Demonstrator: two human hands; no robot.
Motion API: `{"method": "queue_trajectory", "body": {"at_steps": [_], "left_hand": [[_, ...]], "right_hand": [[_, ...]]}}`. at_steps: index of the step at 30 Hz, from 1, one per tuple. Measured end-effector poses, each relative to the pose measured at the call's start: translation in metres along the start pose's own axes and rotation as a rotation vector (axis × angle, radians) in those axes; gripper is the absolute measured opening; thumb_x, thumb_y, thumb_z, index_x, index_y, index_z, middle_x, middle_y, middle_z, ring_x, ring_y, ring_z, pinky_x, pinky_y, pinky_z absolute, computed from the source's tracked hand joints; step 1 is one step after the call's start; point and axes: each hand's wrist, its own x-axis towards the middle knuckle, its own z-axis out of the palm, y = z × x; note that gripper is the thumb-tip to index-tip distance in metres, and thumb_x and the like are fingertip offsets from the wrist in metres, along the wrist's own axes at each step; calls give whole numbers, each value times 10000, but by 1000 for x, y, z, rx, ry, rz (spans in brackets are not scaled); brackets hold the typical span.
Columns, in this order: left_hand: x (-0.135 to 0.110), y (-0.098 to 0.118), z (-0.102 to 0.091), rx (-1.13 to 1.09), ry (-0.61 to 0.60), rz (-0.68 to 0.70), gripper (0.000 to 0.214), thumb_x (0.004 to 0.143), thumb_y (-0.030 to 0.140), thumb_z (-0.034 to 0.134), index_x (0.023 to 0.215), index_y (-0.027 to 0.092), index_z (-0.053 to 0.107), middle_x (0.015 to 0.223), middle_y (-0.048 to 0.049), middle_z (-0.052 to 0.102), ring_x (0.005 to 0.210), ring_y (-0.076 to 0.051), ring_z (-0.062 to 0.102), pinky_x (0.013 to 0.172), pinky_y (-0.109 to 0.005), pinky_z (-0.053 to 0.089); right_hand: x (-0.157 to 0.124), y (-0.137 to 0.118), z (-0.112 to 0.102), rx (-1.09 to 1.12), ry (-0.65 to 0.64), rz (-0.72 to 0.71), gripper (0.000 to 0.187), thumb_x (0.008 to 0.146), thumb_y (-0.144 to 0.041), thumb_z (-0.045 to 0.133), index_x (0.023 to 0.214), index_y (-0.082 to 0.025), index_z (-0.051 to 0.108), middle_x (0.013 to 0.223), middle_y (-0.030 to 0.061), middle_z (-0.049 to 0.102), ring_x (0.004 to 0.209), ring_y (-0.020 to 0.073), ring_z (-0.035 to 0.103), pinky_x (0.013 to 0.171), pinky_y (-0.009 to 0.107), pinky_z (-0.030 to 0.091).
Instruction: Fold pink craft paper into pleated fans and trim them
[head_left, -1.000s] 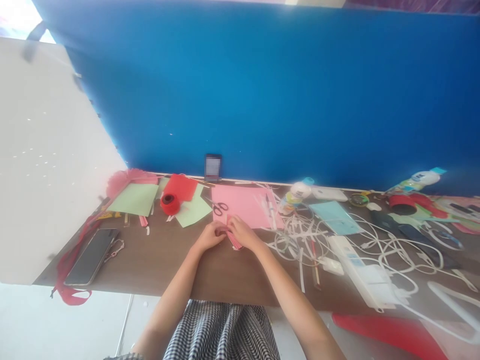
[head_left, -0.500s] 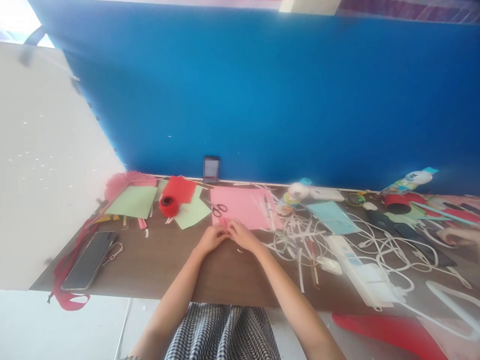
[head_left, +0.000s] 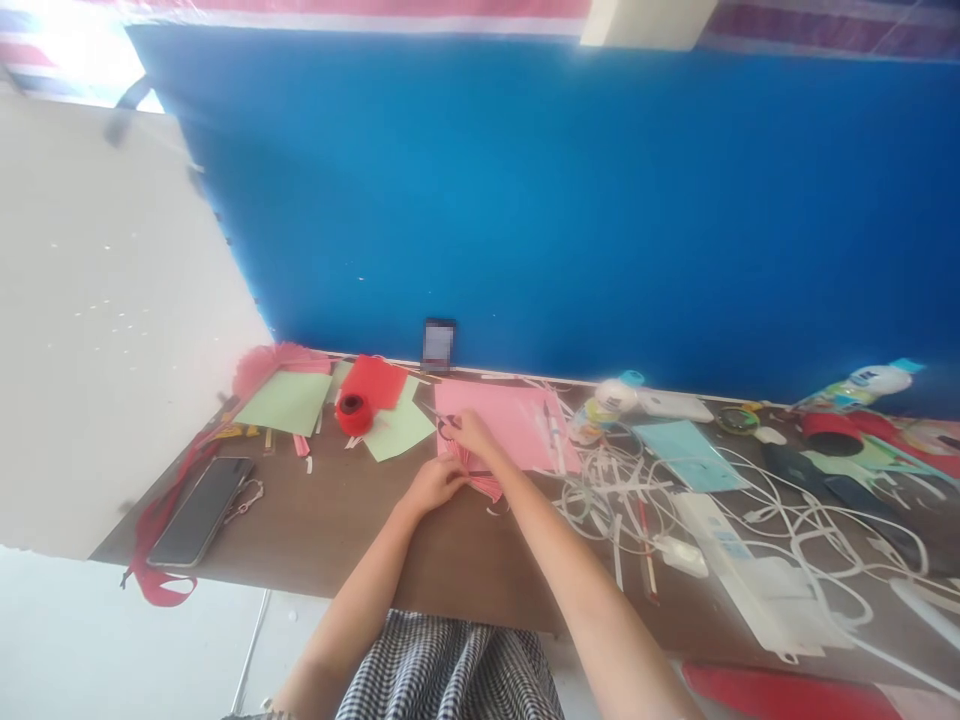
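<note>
My left hand (head_left: 437, 482) is closed on a pleated pink paper fan (head_left: 484, 480), pinning it to the brown table (head_left: 337, 520). My right hand (head_left: 469, 433) has reached forward onto the pink paper sheet (head_left: 517, 420). Its fingers curl over the small black scissors (head_left: 445, 420), which lie at the sheet's left edge and are mostly hidden under the hand.
A red tape roll (head_left: 353, 412) and green sheets (head_left: 287, 402) lie to the left, a dark phone (head_left: 201, 510) near the left edge. Another phone (head_left: 439, 343) leans on the blue partition (head_left: 570, 200). White cables (head_left: 757, 490), a power strip (head_left: 750, 575) and a bottle (head_left: 611, 398) crowd the right.
My right hand has let go of the pleated paper and moved forward to the scissors. My left hand stays on the paper. The view shifted slightly right.
</note>
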Motion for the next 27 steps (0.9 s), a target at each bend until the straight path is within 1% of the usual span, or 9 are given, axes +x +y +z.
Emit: {"method": "queue_trajectory", "body": {"at_steps": [3,6,9,13,17,20,22,25,27], "left_hand": [[-1,0,0,2,-8,-6,149,789,305,532,771,203,639,804,-20,583,757,-149,538,695,-247,405],[-2,0,0,-8,2,2,148,787,298,539,760,206,652,792,-21,585,738,-145,534,685,-246,403],[-1,0,2,-32,13,13,152,783,287,545,744,203,665,761,-18,574,704,-137,521,666,-241,403],[0,1,2,-96,11,-16,146,762,287,568,725,185,664,754,-20,572,683,-131,515,654,-240,406],[0,2,3,-111,7,-27,135,769,273,547,719,174,624,731,-13,554,670,-127,503,648,-243,400],[0,1,3,-110,27,-34,128,780,265,522,716,168,575,743,-11,528,660,-123,487,632,-242,397],[0,1,4,-125,42,-36,117,792,254,500,733,165,548,759,-11,518,657,-118,478,631,-240,398],[1,-1,4,-143,88,-37,97,808,227,465,764,164,523,782,-16,516,678,-117,474,650,-242,405],[1,-2,5,-147,125,-39,91,810,220,455,776,164,518,797,-20,525,689,-118,478,650,-242,407]], "right_hand": [[9,-3,4,-37,-44,22,127,673,-255,620,698,-144,565,724,29,571,661,134,528,562,217,340],[10,0,2,-64,-53,52,106,686,-227,622,686,-146,554,736,47,572,676,143,542,569,224,331],[5,7,-5,-72,-29,88,92,717,-216,600,711,-147,540,800,79,581,701,152,552,579,230,332],[-13,22,-20,-25,25,127,98,790,-245,514,810,-149,511,833,95,591,726,166,560,600,240,347],[-38,35,-32,90,70,129,136,820,-262,446,903,-158,477,831,80,606,751,179,572,643,264,384],[-56,41,-32,212,90,110,171,825,-295,425,928,-164,464,831,60,614,767,169,586,685,279,422],[-66,44,-30,290,113,111,222,824,-348,414,934,-161,461,852,68,619,784,165,596,699,287,442],[-79,45,-25,399,151,144,344,817,-456,382,943,-147,466,852,89,628,763,174,609,643,292,465],[-86,45,-23,502,170,179,400,784,-513,416,918,-144,490,806,86,634,716,182,611,601,294,468]]}}
